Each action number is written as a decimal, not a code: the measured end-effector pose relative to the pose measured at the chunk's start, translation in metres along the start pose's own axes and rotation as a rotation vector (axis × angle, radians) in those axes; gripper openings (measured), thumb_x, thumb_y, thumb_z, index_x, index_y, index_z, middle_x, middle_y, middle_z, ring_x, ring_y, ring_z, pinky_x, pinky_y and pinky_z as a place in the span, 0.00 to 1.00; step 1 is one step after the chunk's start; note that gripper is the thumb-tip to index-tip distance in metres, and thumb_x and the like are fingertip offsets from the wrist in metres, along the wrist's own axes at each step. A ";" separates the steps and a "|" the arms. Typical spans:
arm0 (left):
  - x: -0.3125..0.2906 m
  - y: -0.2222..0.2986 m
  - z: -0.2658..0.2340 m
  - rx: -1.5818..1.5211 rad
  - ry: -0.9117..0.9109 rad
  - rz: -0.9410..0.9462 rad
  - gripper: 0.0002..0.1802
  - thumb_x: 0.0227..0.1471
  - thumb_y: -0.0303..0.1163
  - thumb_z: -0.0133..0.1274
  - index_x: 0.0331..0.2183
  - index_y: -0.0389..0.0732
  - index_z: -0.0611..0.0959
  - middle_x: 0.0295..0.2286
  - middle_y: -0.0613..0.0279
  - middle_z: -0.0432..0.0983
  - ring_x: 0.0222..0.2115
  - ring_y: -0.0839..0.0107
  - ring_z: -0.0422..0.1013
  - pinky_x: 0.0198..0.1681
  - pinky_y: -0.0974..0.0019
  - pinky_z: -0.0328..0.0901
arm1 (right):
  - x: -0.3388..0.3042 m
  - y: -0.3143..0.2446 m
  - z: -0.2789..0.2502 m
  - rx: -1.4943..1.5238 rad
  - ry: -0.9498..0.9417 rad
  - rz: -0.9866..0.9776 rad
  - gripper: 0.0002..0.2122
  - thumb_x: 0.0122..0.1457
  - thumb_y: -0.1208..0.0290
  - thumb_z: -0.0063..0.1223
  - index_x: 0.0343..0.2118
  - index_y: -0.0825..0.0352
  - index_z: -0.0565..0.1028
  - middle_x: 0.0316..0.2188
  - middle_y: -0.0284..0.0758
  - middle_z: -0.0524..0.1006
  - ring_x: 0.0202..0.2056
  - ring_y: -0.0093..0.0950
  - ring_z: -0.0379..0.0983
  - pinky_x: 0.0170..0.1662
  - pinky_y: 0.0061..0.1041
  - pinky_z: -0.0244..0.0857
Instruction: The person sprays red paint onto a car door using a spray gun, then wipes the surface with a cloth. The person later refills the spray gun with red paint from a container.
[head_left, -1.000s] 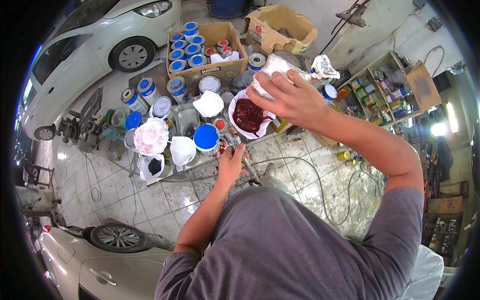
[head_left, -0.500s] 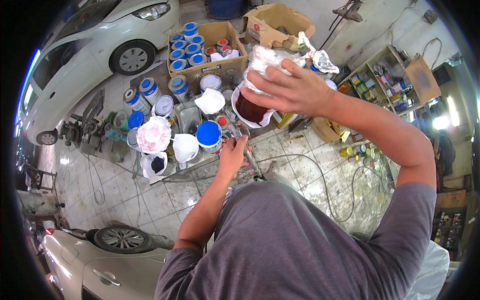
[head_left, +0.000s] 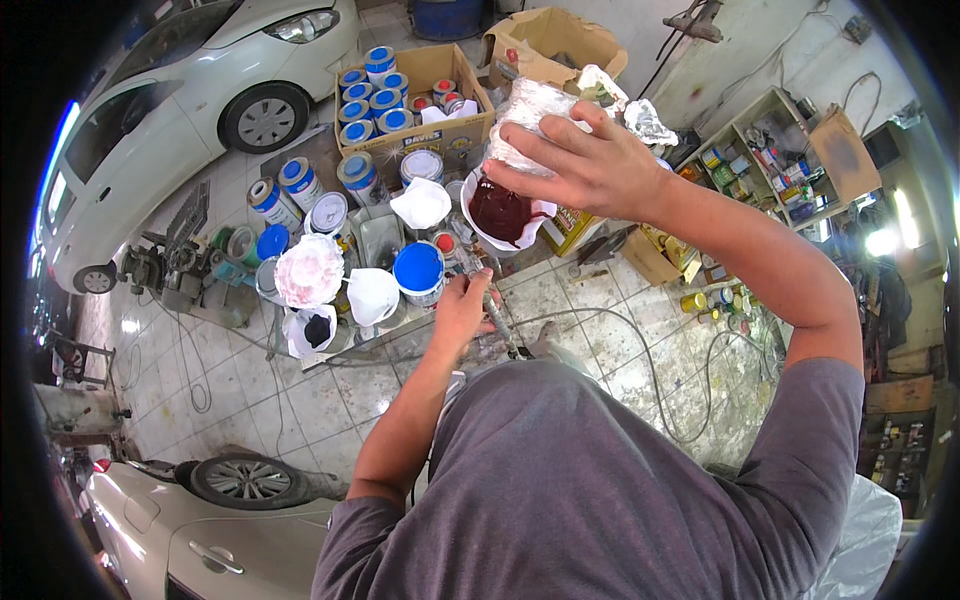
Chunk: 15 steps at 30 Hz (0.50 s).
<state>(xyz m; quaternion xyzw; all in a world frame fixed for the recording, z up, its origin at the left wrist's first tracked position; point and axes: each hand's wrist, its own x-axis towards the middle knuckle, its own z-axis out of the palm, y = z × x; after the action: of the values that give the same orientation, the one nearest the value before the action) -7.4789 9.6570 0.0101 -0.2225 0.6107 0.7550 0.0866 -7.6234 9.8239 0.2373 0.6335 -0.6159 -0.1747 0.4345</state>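
Observation:
My left hand [head_left: 464, 312] is closed round a metal spray gun [head_left: 497, 318] with a hose at its lower end. Just beyond it is a white cup [head_left: 540, 238] with glossy dark red liquid [head_left: 500, 212] in it; whether cup and gun are joined is hidden. Above the cup, my right hand [head_left: 600, 165] grips a white, crumpled-looking container [head_left: 522, 125], tilted, its lower edge close to the red liquid. Left of the cup stand a can with a blue lid [head_left: 418, 267], a small red-capped can [head_left: 444, 242] and white paper cones [head_left: 421, 204].
A cardboard box [head_left: 462, 150] of blue-topped cans is at the back, beside an open brown box [head_left: 565, 45]. A hose [head_left: 655, 375] loops over the tiled floor [head_left: 560, 290]. Cars [head_left: 190, 80] stand on the left. Shelves [head_left: 760, 150] line the right wall.
My right hand and the white container have shifted slightly, and more of the dark red liquid shows in the cup. The left hand stays closed on the spray gun.

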 end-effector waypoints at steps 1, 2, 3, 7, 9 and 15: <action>-0.003 0.003 -0.001 -0.006 0.009 -0.005 0.27 0.61 0.51 0.52 0.43 0.34 0.79 0.31 0.57 0.79 0.28 0.70 0.76 0.26 0.62 0.75 | -0.001 0.000 0.001 0.025 -0.021 0.024 0.21 0.55 0.65 0.55 0.54 0.48 0.73 0.52 0.26 0.72 0.48 0.24 0.68 0.52 0.34 0.60; -0.006 0.006 -0.002 -0.013 0.018 -0.011 0.27 0.61 0.51 0.52 0.43 0.34 0.79 0.31 0.57 0.79 0.28 0.70 0.76 0.26 0.62 0.75 | -0.003 0.000 0.003 0.050 -0.043 0.048 0.21 0.55 0.65 0.55 0.54 0.48 0.73 0.53 0.27 0.73 0.48 0.24 0.68 0.52 0.34 0.60; -0.006 0.009 -0.002 -0.020 0.019 -0.013 0.26 0.61 0.51 0.52 0.43 0.34 0.79 0.31 0.57 0.79 0.28 0.70 0.76 0.26 0.62 0.75 | -0.004 0.001 0.005 0.088 -0.070 0.164 0.25 0.51 0.64 0.61 0.55 0.49 0.73 0.52 0.28 0.74 0.50 0.26 0.69 0.52 0.37 0.58; 0.004 0.000 -0.010 -0.023 0.015 -0.028 0.26 0.63 0.50 0.51 0.49 0.36 0.76 0.34 0.58 0.78 0.32 0.67 0.77 0.29 0.56 0.76 | -0.013 -0.003 0.011 0.450 -0.188 0.729 0.37 0.39 0.56 0.74 0.57 0.53 0.72 0.49 0.33 0.75 0.53 0.35 0.69 0.55 0.41 0.54; 0.003 -0.001 -0.013 -0.023 0.026 -0.035 0.26 0.63 0.50 0.51 0.49 0.36 0.76 0.34 0.58 0.78 0.33 0.66 0.77 0.30 0.55 0.76 | -0.024 -0.020 0.018 0.538 -0.193 0.977 0.38 0.39 0.58 0.74 0.57 0.54 0.72 0.51 0.33 0.76 0.54 0.35 0.69 0.58 0.41 0.52; -0.002 -0.009 -0.017 -0.032 0.127 -0.027 0.25 0.63 0.51 0.51 0.47 0.37 0.76 0.35 0.55 0.78 0.35 0.64 0.79 0.31 0.55 0.77 | -0.073 -0.096 0.049 0.787 -0.013 1.400 0.39 0.40 0.64 0.76 0.57 0.66 0.69 0.49 0.41 0.78 0.51 0.39 0.76 0.56 0.35 0.69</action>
<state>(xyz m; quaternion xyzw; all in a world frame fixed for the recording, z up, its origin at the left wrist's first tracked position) -7.4700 9.6432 0.0001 -0.2794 0.5996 0.7480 0.0545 -7.6129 9.8627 0.1131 0.2058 -0.8892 0.3645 0.1844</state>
